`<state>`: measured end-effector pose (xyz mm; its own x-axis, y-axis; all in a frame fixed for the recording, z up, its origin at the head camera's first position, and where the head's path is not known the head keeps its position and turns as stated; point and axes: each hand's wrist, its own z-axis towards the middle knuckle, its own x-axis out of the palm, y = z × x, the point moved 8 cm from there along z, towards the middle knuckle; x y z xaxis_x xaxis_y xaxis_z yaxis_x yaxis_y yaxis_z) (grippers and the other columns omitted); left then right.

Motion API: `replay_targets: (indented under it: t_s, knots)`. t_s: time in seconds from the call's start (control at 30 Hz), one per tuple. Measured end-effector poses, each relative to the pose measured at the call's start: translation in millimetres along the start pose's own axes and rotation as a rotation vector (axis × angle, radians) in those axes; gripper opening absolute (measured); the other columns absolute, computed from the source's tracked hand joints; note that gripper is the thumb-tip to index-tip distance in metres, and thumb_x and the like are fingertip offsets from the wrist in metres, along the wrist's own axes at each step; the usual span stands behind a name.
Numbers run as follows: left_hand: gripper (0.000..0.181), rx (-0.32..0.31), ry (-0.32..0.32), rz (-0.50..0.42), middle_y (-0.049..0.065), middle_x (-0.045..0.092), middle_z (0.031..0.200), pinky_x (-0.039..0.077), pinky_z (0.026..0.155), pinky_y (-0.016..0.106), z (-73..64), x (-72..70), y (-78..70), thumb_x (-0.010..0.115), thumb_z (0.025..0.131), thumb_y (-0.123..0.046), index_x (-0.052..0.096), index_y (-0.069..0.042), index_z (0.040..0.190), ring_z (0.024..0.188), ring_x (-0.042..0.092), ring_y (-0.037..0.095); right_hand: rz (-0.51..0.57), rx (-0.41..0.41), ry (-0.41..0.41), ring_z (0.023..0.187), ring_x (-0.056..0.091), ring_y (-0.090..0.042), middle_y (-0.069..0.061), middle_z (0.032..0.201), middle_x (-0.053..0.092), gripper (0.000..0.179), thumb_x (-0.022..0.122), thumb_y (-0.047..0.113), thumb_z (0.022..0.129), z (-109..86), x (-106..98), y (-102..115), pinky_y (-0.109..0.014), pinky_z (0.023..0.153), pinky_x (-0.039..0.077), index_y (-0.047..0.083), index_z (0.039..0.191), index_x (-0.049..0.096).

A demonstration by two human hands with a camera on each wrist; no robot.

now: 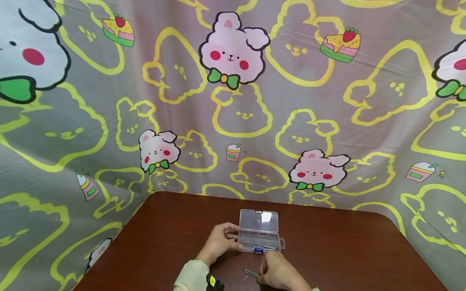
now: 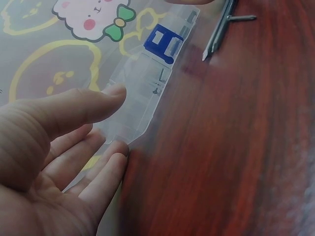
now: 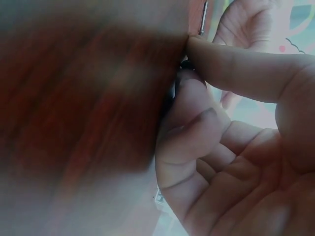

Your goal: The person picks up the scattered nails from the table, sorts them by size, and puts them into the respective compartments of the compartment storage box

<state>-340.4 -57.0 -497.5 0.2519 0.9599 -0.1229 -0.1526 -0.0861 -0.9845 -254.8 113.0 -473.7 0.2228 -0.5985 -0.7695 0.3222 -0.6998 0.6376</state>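
A clear plastic compartment box (image 1: 247, 241) stands with its lid (image 1: 251, 218) raised and a blue latch (image 1: 259, 250) at the front. My left hand (image 1: 220, 241) is at its left end, fingers loosely extended, thumb (image 2: 106, 104) by the front corner. Grey nails (image 1: 270, 247) lie in the front right compartment, and small metal pieces (image 2: 157, 83) in another. In front of the box, my right hand (image 1: 278, 271) pinches the end of long grey nails (image 1: 250, 273) between thumb and forefinger (image 3: 197, 101). The gripped ends are mostly hidden.
A smaller nail (image 2: 241, 18) lies beside the long ones on the brown wooden table (image 1: 174, 230). A cloth printed with cartoon rabbits (image 1: 233, 56) hangs behind and beside the table. The box's hanging tab (image 1: 282, 243) sticks out to the right.
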Motion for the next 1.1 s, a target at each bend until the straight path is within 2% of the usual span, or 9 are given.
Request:
replay_targets:
  t_s: [0.37,0.57,0.7,0.83,1.1]
  knots:
    - [0.054,0.004,0.002,0.009,0.025,0.070,0.109,0.058,0.072,0.035,0.7,-0.2,-1.8,0.085,0.066,0.016,0.065,0.009,0.115,0.095,0.068,0.037,-0.066,-0.060,-0.012,0.056,0.047,-0.002,0.016,0.059,0.053,0.027,0.085,0.009,0.068,0.9,-0.8,3.8,-0.025,0.053,0.043,0.019,0.057,0.062]
    - [0.054,0.004,0.000,0.019,0.025,0.070,0.107,0.058,0.071,0.034,1.9,-0.9,-0.6,0.085,0.066,0.016,0.065,0.009,0.115,0.094,0.069,0.037,0.028,-0.041,0.002,0.051,0.045,-0.003,0.016,0.054,0.051,0.027,0.080,0.004,0.070,-0.5,-2.9,2.7,-0.025,0.048,0.038,0.018,0.058,0.061]
    - [0.054,0.012,-0.002,0.013,0.025,0.070,0.107,0.058,0.071,0.035,0.7,-1.2,-1.9,0.084,0.065,0.017,0.065,0.010,0.115,0.094,0.069,0.037,0.054,-0.058,-0.022,0.053,0.045,-0.004,0.014,0.056,0.054,0.022,0.076,0.000,0.068,0.7,-11.1,5.0,-0.026,0.049,0.038,0.018,0.060,0.064]
    - [0.053,0.011,-0.001,0.007,0.025,0.070,0.107,0.058,0.070,0.035,-1.3,-0.7,-3.7,0.085,0.065,0.016,0.065,0.009,0.114,0.093,0.069,0.037,0.080,-0.054,-0.047,0.054,0.047,-0.005,0.012,0.056,0.054,0.020,0.077,0.001,0.073,2.3,-18.3,4.3,-0.026,0.050,0.040,0.017,0.063,0.067]
    - [0.053,0.017,-0.002,0.001,0.024,0.070,0.106,0.057,0.070,0.032,-1.9,-0.2,-5.2,0.085,0.064,0.016,0.065,0.009,0.113,0.093,0.069,0.036,0.238,-0.024,-0.080,0.053,0.054,-0.009,0.005,0.059,0.058,0.013,0.072,-0.004,0.081,6.5,-30.4,-6.4,-0.025,0.046,0.043,0.007,0.073,0.071]
